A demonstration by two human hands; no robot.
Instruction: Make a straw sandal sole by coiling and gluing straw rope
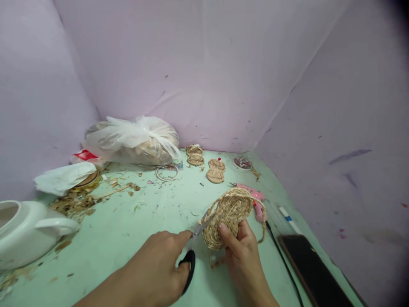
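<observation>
Scissors (197, 232) with a black handle are in my left hand (159, 260), whose thumb is through the lower loop. Their blades lie at the left edge of a coiled, braided straw piece (234, 207). My right hand (241, 251) grips that piece from below, thumb on its front face and fingers behind it. A loose braided strand (264, 221) arcs around the piece's right side, and a thin end hangs below it. Whether the blades touch the strand is too small to tell.
A pink glue gun (260, 211) with a lit red light and a phone (315, 270) lie at the right. Behind are two woven pieces (215, 171) (194, 155), a pin dish (242, 163) and a plastic bag (137, 143). A white pitcher (28, 232) and straw scraps (75, 202) are left.
</observation>
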